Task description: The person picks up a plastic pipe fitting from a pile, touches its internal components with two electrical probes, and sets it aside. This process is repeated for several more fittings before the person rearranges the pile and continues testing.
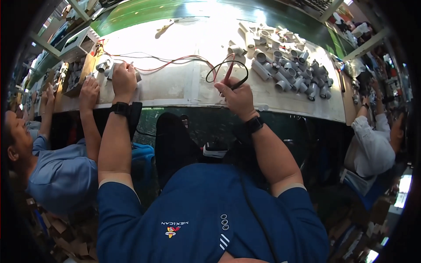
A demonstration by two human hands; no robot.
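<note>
My left hand is closed, its fingers pinched around a grey cylindrical part that it mostly covers. Several similar grey cylinders lie just left of it. My right hand, near the table's front edge, is closed around a pair of test probes, one with a red handle and one black. Their leads loop above that hand; red and dark wires run across the table to the left. The probe tips are hard to make out.
A heap of grey cylindrical parts covers the table's right side. A light metal-cased instrument stands at the far left, near a co-worker's hand. Another person works at the right. A small tool lies at the back.
</note>
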